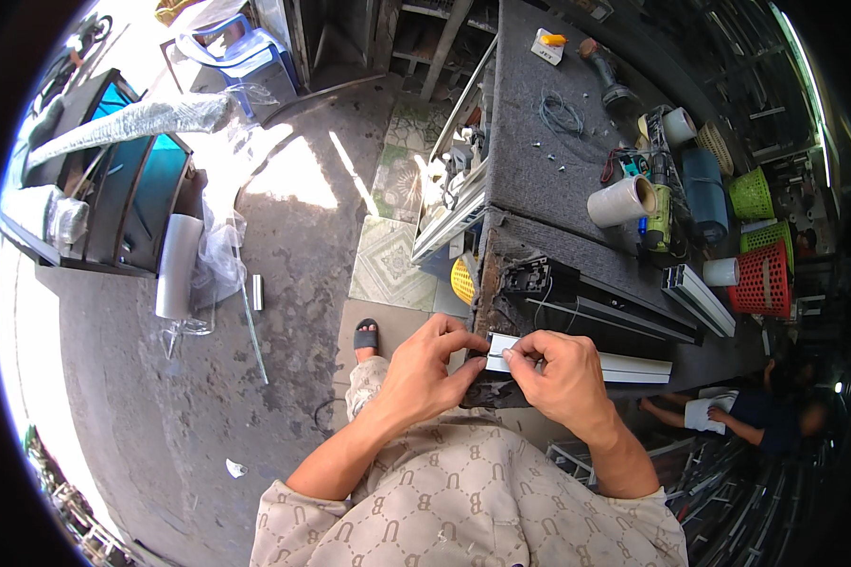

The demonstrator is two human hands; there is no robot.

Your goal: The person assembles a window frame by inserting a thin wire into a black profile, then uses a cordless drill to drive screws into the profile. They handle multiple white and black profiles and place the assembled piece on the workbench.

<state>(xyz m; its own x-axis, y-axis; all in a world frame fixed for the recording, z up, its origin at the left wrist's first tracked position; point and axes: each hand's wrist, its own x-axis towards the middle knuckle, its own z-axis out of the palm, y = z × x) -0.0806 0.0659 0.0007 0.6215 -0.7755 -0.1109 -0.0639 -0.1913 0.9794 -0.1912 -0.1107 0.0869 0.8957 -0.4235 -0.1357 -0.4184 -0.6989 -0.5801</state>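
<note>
My left hand (437, 367) and my right hand (556, 374) meet at the near end of a long white aluminium profile (624, 367) lying on the dark workbench (529, 142). Both hands pinch that end with thumb and fingers, left from the left side, right from above. A thin dark strip seems to run between my fingertips along the profile's edge; what it is I cannot tell. A darker profile (615, 312) lies just beyond the white one.
Farther along the bench stand a roll of tape (622, 200), a yellow-green power tool (660, 213), loose wire (562, 113) and screws. Green (751, 194) and red (762, 280) baskets sit right. A seated person (747, 416) is right. Framed glass panels (128, 180) lean left on the concrete floor.
</note>
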